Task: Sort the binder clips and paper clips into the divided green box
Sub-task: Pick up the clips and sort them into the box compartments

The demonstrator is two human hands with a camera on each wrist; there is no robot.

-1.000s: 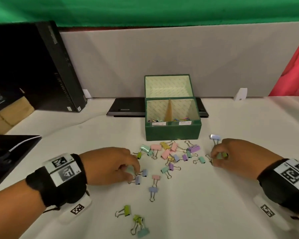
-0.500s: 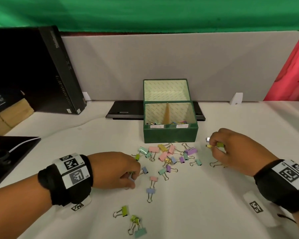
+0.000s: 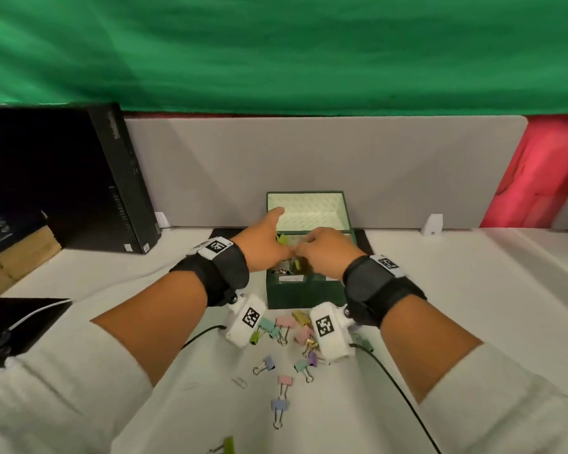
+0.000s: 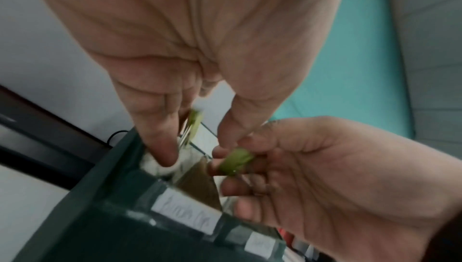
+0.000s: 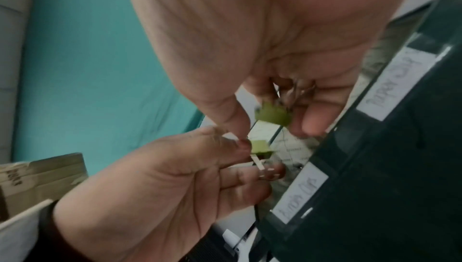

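Observation:
The green box (image 3: 304, 294) stands open on the white table, its lid (image 3: 309, 209) upright behind it. Both hands hover over its front compartments. My left hand (image 3: 284, 244) pinches a green binder clip (image 4: 193, 122) between thumb and fingers, index finger stretched toward the lid. My right hand (image 3: 304, 250), touching the left one, pinches another green binder clip (image 5: 272, 116). White labels (image 5: 300, 193) mark the box's front wall. Several pastel binder clips (image 3: 286, 326) lie in front of the box, more (image 3: 277, 406) nearer me, and one paper clip (image 3: 240, 382).
A black computer case (image 3: 112, 191) stands at the back left, before a grey partition (image 3: 309, 165). A flat black slab (image 3: 233, 234) lies behind the box. A black device with a white cable (image 3: 23, 319) sits at the left edge. Wrist-camera cables (image 3: 394, 381) trail over the table.
Both hands have lifted off the table, each with a clip, and moved forward over the green box. The head camera has tilted up.

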